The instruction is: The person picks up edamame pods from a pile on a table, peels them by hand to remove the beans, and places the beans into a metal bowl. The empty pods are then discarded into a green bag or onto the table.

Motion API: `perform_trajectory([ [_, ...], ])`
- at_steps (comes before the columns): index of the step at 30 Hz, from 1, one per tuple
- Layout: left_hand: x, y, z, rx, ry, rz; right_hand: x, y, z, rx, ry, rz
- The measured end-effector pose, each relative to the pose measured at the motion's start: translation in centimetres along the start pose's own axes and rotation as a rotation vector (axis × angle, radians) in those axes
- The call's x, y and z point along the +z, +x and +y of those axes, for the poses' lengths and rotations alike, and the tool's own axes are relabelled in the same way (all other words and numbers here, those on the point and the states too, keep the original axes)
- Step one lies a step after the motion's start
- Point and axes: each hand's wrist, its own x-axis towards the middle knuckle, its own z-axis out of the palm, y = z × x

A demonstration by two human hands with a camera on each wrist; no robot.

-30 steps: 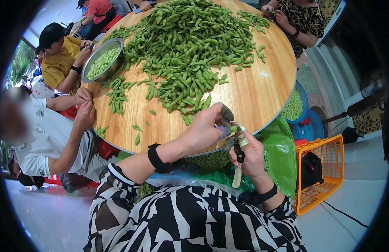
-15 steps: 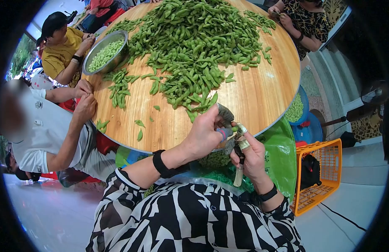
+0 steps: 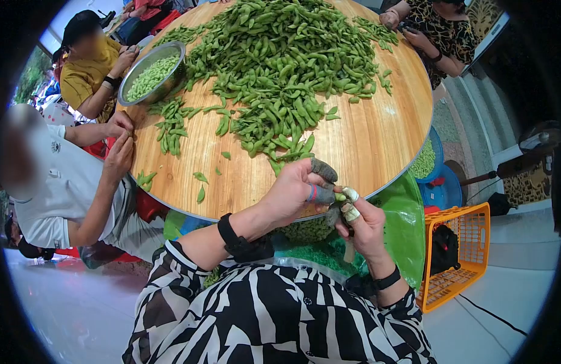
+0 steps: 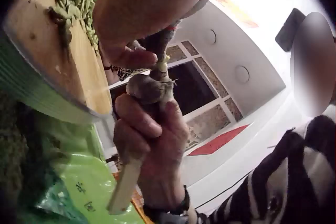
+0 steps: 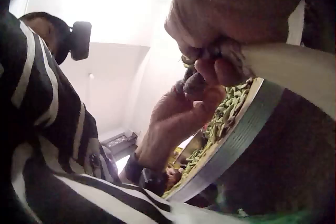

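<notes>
Close over the near table edge, my left hand, with grey cots on its fingers, pinches a green soybean pod. Facing it, my right hand has white tape round its thumb and finger, and its tips meet the pod. Its curled fingers grip a pale flat stick, whose lower end sticks out below the fist in the left wrist view; the upper end is hidden. A heap of soybean pods covers the far part of the round wooden table.
At the left, a steel bowl holds shelled beans. An orange crate stands on the floor beside a green plastic sheet. Blue basins sit at the right. Other people work around the table, one in a white shirt.
My left hand's covered finger has tilted down toward the pod, and my right fingertips have shifted around it. The stick's dark upper part, visible earlier, is now hidden behind my fingers.
</notes>
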Motion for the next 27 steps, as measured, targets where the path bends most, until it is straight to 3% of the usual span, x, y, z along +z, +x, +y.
perform_trajectory([
  [1,-0.3,0.1,0.1,-0.098,-0.115,-0.046,-0.3,0.0,0.2,0.0,0.001,0.002],
  [2,-0.5,0.2,0.0,-0.197,-0.231,-0.092,-0.7,-0.1,0.4,-0.113,-0.248,-0.011],
  [3,-0.4,0.2,-0.3,-0.199,-0.231,-0.092,-0.9,-0.1,0.6,-0.228,-0.499,-0.025],
  [4,-0.1,0.2,-0.6,-0.218,-0.216,-0.038,-0.8,-0.1,0.6,-0.228,-0.499,-0.024],
  [6,0.7,0.2,-1.1,-0.236,-0.2,0.014,-0.5,0.1,0.7,-0.485,-0.695,0.011],
  [7,1.4,0.0,-1.3,-0.175,-0.038,0.037,-0.5,-0.1,0.7,-0.485,-0.695,0.011],
  [9,2.0,-0.7,-1.7,-0.117,0.121,0.067,-0.5,-0.9,0.7,-0.122,-0.398,0.096],
  [11,2.1,-1.3,-1.6,-0.068,0.397,0.02,-0.5,-0.9,0.7,-0.123,-0.415,0.108],
  [13,1.5,-3.0,-0.1,-0.019,0.526,0.016,-0.5,-1.1,0.2,-0.221,-0.601,-0.048],
  [15,-0.2,-5.2,2.2,0.555,1.345,-0.02,-0.8,-1.3,1.0,-0.254,-0.571,-0.061],
  [17,-2.1,-6.9,4.5,0.425,1.85,0.076,-1.3,-1.3,0.7,-0.168,-0.709,-0.215],
  [20,-4.2,-7.3,6.4,0.349,2.078,0.111,-1.0,-1.1,0.6,-0.128,-0.679,-0.237],
  [21,-4.3,-6.6,6.5,0.349,2.085,0.114,-0.8,-0.9,0.4,-0.122,-0.664,-0.238],
  [23,-4.2,-4.7,5.4,0.556,1.736,0.048,-0.3,-0.7,0.4,-0.139,-0.601,-0.199],
  [25,-4.4,-3.2,4.0,0.515,1.745,0.025,-0.2,-0.6,0.0,-0.156,-0.548,-0.163],
  [27,-4.6,-2.2,3.0,0.541,1.683,-0.036,-0.2,-0.8,-0.9,0.028,-0.389,-0.134],
])
